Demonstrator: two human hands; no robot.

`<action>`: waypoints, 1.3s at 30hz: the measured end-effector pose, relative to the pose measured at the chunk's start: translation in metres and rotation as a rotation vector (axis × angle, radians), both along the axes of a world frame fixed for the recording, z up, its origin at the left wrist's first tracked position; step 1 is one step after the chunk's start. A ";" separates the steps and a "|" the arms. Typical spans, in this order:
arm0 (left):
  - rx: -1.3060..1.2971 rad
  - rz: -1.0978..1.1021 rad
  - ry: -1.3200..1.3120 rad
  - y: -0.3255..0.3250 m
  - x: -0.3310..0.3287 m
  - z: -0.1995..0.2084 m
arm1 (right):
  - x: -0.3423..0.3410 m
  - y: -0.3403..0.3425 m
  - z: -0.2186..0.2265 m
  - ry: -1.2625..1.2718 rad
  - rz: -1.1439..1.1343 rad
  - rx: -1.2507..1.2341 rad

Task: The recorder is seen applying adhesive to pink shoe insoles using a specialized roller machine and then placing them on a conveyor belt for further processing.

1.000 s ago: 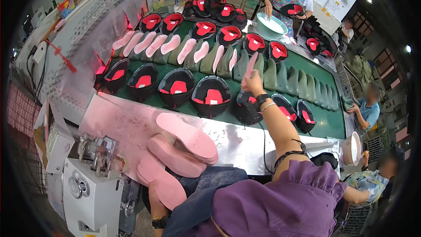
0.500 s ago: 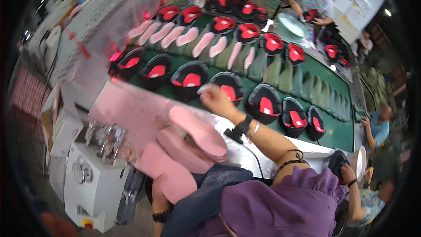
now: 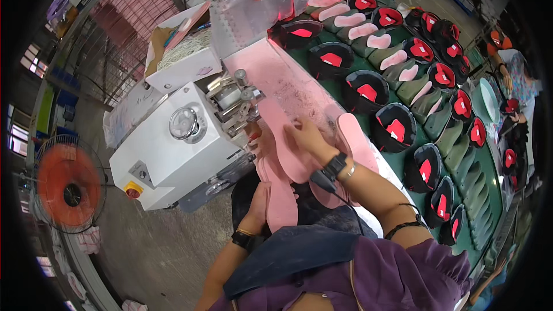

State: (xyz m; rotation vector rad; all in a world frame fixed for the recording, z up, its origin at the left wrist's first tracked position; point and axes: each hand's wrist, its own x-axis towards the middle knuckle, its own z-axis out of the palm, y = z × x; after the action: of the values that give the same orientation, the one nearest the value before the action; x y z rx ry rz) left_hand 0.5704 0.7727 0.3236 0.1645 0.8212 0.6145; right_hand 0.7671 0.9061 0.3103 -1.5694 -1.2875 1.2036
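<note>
The near end of a stack of pink insoles [image 3: 281, 204] is being gripped by the left hand [image 3: 257, 206], with the thumb being laid along its left edge. The right edge of an upper pink insole [image 3: 276, 126] is being touched near its middle by the right hand [image 3: 309, 138], whose fingers are being bent inward; whether they are being pinched around it cannot be told. The stack is being partly overlapped by this upper insole, and its far end is being held just beside the metal rollers [image 3: 233, 101] of a white machine [image 3: 173, 144]. A gap is being left between the left hand and the machine's lower edge, where the grey floor [image 3: 155, 253] is being exposed.

To the right, little room is being left: another pink insole [image 3: 356, 141] is being lined up just beside the right wrist, and a black cable [image 3: 352, 210] is being trailed below it. Farther out, a pink-dusted tabletop [image 3: 294, 80] is being bordered on its right by a green conveyor [image 3: 465, 242], whose near edge is being lined with black shoe uppers [image 3: 366, 92]. Green lasts [image 3: 455, 147] are being carried beyond that row.
</note>
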 end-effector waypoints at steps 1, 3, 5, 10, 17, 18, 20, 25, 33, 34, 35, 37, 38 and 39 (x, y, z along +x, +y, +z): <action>-0.019 0.035 -0.009 -0.002 -0.002 -0.001 | -0.007 0.016 0.020 0.035 0.009 -0.152; -0.002 0.003 -0.025 0.000 -0.002 -0.006 | -0.014 0.037 0.031 0.061 0.013 -0.300; 0.013 -0.042 -0.042 0.001 0.001 -0.009 | -0.014 0.047 0.008 0.136 -0.048 -0.104; -0.015 -0.033 0.020 -0.002 -0.002 -0.015 | -0.001 0.031 0.033 0.122 -0.018 -0.252; -0.020 -0.100 -0.033 0.004 0.004 -0.005 | 0.052 0.042 0.059 -0.519 -0.005 0.449; -0.024 -0.089 -0.031 0.004 0.005 -0.005 | 0.053 0.042 0.056 -0.564 0.004 0.443; -0.027 -0.080 -0.027 0.002 0.006 -0.005 | 0.049 0.040 0.042 -0.608 0.012 0.438; -0.044 -0.061 -0.024 -0.003 0.000 -0.014 | -0.002 0.048 0.005 -0.232 0.103 -0.012; -0.040 -0.072 0.015 -0.006 0.007 0.005 | -0.013 0.104 0.010 0.024 -0.071 -0.116; -0.029 -0.098 0.048 -0.006 0.010 0.009 | -0.007 0.100 0.011 0.137 -0.144 -0.066; -0.027 -0.125 0.035 -0.007 0.011 0.014 | 0.003 0.094 0.012 0.244 -0.223 -0.013; -0.077 -0.108 0.042 -0.006 0.015 0.029 | 0.031 0.078 0.030 0.294 -0.305 -0.028; -0.039 -0.129 0.004 -0.008 0.011 0.009 | 0.051 0.068 0.038 0.332 -0.387 0.038; -0.028 -0.115 -0.057 -0.010 0.010 0.001 | 0.082 0.055 0.044 0.356 -0.484 0.113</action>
State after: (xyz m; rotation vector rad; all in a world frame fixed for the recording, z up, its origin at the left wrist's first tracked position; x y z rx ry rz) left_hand 0.5806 0.7629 0.3247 0.1667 0.7599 0.4973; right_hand 0.8487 0.9615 0.3544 -1.3982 -0.6817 1.0172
